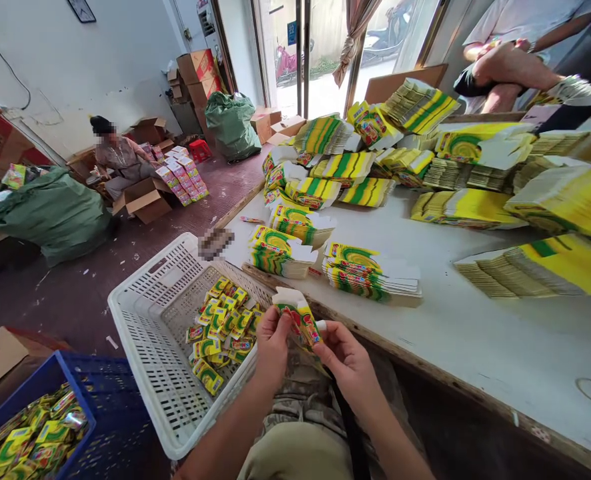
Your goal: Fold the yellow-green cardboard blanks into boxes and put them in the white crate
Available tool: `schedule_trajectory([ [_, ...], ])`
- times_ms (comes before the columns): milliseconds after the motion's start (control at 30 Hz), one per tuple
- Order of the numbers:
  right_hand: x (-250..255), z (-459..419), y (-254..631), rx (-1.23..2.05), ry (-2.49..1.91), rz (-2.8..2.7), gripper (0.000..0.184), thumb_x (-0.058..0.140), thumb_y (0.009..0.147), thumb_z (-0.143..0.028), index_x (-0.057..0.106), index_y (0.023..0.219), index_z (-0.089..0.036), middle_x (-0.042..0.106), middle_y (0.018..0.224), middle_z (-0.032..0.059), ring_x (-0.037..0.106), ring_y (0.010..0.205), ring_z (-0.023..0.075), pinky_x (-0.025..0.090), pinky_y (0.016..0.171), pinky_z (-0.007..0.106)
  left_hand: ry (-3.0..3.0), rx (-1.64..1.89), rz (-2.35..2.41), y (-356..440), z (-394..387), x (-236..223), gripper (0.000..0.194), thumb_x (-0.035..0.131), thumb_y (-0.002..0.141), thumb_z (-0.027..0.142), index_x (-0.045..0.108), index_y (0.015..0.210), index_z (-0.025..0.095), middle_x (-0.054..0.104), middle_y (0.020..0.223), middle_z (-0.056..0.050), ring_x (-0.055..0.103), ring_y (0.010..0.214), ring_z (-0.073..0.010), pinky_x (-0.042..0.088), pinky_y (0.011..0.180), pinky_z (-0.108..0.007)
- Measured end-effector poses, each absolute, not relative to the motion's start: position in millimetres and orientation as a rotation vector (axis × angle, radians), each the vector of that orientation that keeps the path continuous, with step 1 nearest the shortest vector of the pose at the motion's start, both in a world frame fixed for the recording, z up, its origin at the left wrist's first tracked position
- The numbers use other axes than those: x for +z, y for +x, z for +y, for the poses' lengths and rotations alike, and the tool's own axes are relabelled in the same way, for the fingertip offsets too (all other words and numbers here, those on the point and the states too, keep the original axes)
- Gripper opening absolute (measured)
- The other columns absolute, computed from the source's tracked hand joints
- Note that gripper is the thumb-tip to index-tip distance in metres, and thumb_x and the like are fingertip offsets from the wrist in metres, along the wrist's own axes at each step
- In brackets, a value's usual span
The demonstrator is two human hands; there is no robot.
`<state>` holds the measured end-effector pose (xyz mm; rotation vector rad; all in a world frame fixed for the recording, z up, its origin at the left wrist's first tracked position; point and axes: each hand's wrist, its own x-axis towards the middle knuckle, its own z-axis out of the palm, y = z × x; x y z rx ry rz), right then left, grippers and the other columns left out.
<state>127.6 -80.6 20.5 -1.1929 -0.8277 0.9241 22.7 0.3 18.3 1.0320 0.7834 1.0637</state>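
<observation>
Both my hands hold one small yellow, green and red carton [299, 319] just below the table edge. My left hand [271, 347] pinches its left side with fingers closed. My right hand [344, 357] grips its lower right end near a white flap. The carton's top flap stands up. To the left a white plastic basket [145, 333] contains several folded small cartons [220, 330]. Stacks of flat unfolded cartons [363, 273] lie on the white table [475, 333] just beyond my hands.
Many more flat carton stacks [475, 173] cover the far table. A blue crate [50, 427] with packets sits at lower left. A seated person [118, 157] works among cardboard boxes on the floor. Another person [515, 60] sits at top right. Green sacks [50, 210] stand left.
</observation>
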Motion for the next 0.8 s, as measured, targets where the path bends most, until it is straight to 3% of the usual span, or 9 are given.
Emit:
schedule_trajectory([
  [133,17,-82,136,0.683,-1.390,-0.996,0.024,0.057,0.092,-0.044,0.066,0.091,-0.022,0.069,0.075,0.0018,0.063,0.064,0.0180,0.051,0.059,0.028,1.106,1.024,0.834,15,11,21,0.031,0.076,0.077,0.047,0.072,0.086,0.018,0.073,0.082,-0.002,0.064,0.073,-0.0160,0.053,0.074,-0.028],
  [300,25,-90,169,0.135,-1.556,-1.320,0.014,0.057,0.094,-0.032,0.070,0.096,-0.027,0.075,0.088,0.0042,0.066,0.080,0.0242,0.051,0.073,0.038,1.482,1.051,0.728,-15,23,62,0.048,0.060,0.089,0.053,0.062,0.125,0.020,0.068,0.122,-0.011,0.062,0.114,-0.0256,0.046,0.103,-0.040],
  [367,33,-93,173,-0.017,-1.559,-1.495,0.014,0.057,0.094,-0.025,0.070,0.097,-0.029,0.075,0.090,0.0029,0.066,0.084,0.0249,0.048,0.082,0.042,1.764,0.942,0.670,-22,23,78,0.066,0.067,0.082,0.058,0.053,0.135,0.022,0.060,0.135,-0.014,0.054,0.127,-0.0301,0.039,0.110,-0.046],
  [433,41,-95,167,-0.083,-1.496,-1.665,0.021,0.055,0.093,-0.017,0.069,0.100,-0.031,0.076,0.091,0.0002,0.066,0.090,0.0239,0.042,0.098,0.046,2.036,0.704,0.645,-22,20,85,0.094,0.084,0.063,0.057,0.047,0.141,0.022,0.052,0.143,-0.015,0.047,0.132,-0.0353,0.035,0.113,-0.050],
  [500,45,-97,158,-0.081,-1.419,-1.755,0.028,0.054,0.092,-0.012,0.068,0.103,-0.034,0.076,0.095,-0.0023,0.065,0.101,0.0228,0.030,0.111,0.048,2.166,0.458,0.631,-17,15,81,0.103,0.091,0.054,0.048,0.044,0.142,0.022,0.052,0.143,-0.015,0.049,0.130,-0.0366,0.040,0.109,-0.051],
  [567,43,-98,149,-0.075,-1.403,-1.647,0.029,0.061,0.089,-0.017,0.064,0.113,-0.034,0.072,0.113,0.0005,0.059,0.117,0.0258,0.024,0.116,0.051,2.175,0.346,0.673,-12,10,73,0.084,0.086,0.064,0.041,0.048,0.136,0.022,0.060,0.132,-0.013,0.059,0.118,-0.0326,0.048,0.100,-0.047],
  [633,36,-98,144,-0.006,-1.430,-1.360,0.049,0.070,0.085,-0.028,0.054,0.131,-0.030,0.058,0.138,0.0076,0.048,0.131,0.0307,0.028,0.115,0.055,2.174,0.353,0.759,-8,5,64,0.066,0.080,0.071,0.037,0.051,0.128,0.021,0.066,0.120,-0.009,0.063,0.107,-0.0284,0.051,0.094,-0.042],
  [700,26,-97,141,0.248,-1.419,-1.054,0.067,0.068,0.086,-0.039,0.040,0.144,-0.026,0.044,0.150,0.0126,0.042,0.138,0.0318,0.034,0.113,0.054,2.200,0.396,0.794,-7,1,58,0.068,0.080,0.071,0.037,0.048,0.129,0.021,0.064,0.120,-0.009,0.063,0.108,-0.0280,0.051,0.094,-0.041],
  [800,9,-93,137,0.867,-1.281,-0.750,0.057,0.055,0.092,-0.050,0.045,0.142,-0.024,0.051,0.147,0.0115,0.049,0.134,0.0286,0.042,0.110,0.047,2.233,0.406,0.714,-6,-3,55,0.084,0.081,0.071,0.037,0.035,0.140,0.023,0.056,0.133,-0.011,0.057,0.119,-0.0296,0.048,0.099,-0.043],
])
